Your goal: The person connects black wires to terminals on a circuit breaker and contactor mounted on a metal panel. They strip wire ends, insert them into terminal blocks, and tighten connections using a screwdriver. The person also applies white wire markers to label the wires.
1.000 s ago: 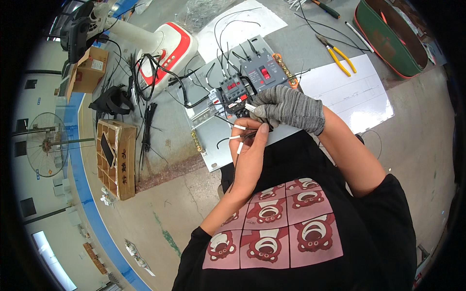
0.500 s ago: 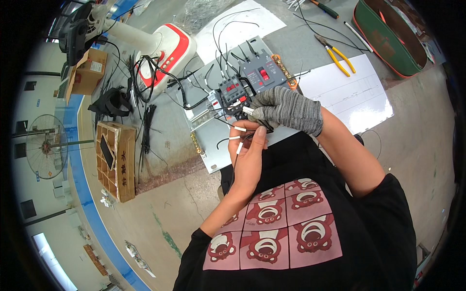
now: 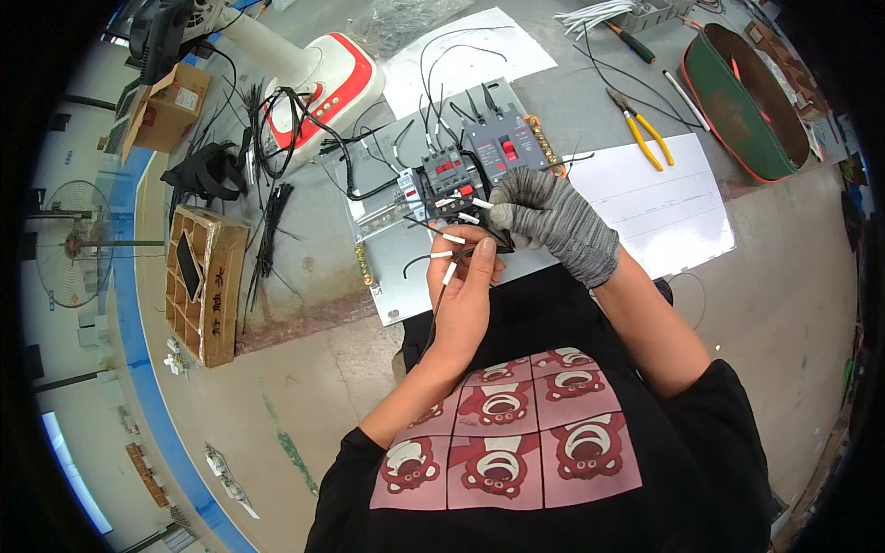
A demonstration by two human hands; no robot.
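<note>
My bare left hand (image 3: 464, 309) is closed round several thin black wires (image 3: 412, 266) with white marker sleeves (image 3: 449, 274). They fan out between its thumb and fingers at the near edge of a metal mounting plate (image 3: 395, 302). In a grey knit glove with bare fingertips, my right hand (image 3: 556, 224) pinches another wire end with a white sleeve (image 3: 482, 204). Its fingertips are just right of the terminals below a dark grey contactor (image 3: 446, 170). Behind it sits a larger grey circuit breaker (image 3: 507, 146) with a red switch. Whether that wire touches a terminal is unclear.
Yellow-handled pliers (image 3: 643, 134) lie on white paper (image 3: 659, 207) at right, near a green bin (image 3: 737, 111). A white-and-red fan base (image 3: 346, 78) stands behind left, beside bundled black cables (image 3: 267, 230). A divided cardboard box (image 3: 221, 295) sits on the left table edge.
My right hand has shifted slightly right and turned, its fingers now bunched at a white-sleeved wire end. My left hand keeps its hold on the wires. The whole view has shifted a little.
</note>
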